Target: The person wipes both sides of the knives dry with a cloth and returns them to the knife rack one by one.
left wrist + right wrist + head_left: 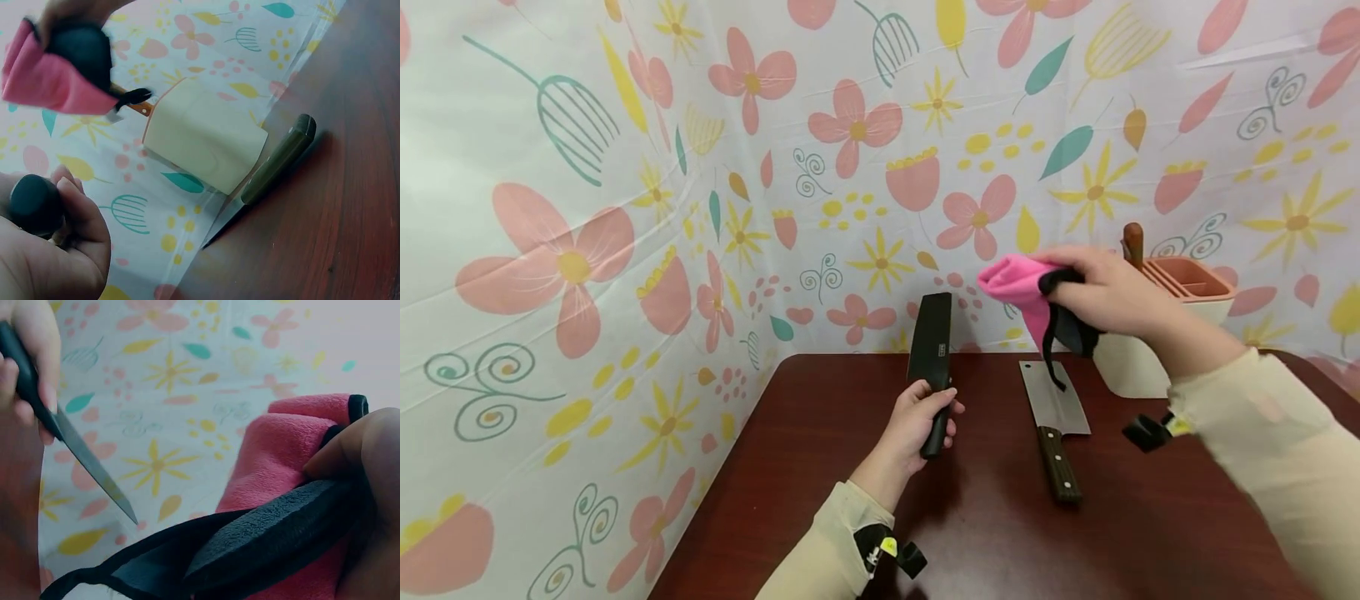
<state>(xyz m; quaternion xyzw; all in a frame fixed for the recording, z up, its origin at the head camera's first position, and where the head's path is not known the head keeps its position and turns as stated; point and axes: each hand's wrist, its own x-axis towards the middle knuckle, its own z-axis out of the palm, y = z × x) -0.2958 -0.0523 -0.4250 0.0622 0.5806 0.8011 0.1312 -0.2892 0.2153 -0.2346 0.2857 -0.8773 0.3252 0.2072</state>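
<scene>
My left hand [917,425] grips the black handle of a black-bladed kitchen knife [932,333], its broad blade pointing up and away above the table. In the right wrist view that knife [94,465] appears nearly edge-on. My right hand [1105,292] holds a folded pink and dark grey cloth [1017,283] with black edging, raised to the right of the blade and apart from it. Beneath the cloth, a cleaver [1052,404] with a steel blade and brown riveted handle lies flat on the table. The left wrist view shows the cleaver's handle [281,159] from the side.
A cream knife block [1131,367] with a pink slotted top stands at the back right, partly behind my right arm. A brown wooden handle [1133,242] sticks up from it. The dark red table [820,467] meets a flower-printed sheet [865,217] at the back and left.
</scene>
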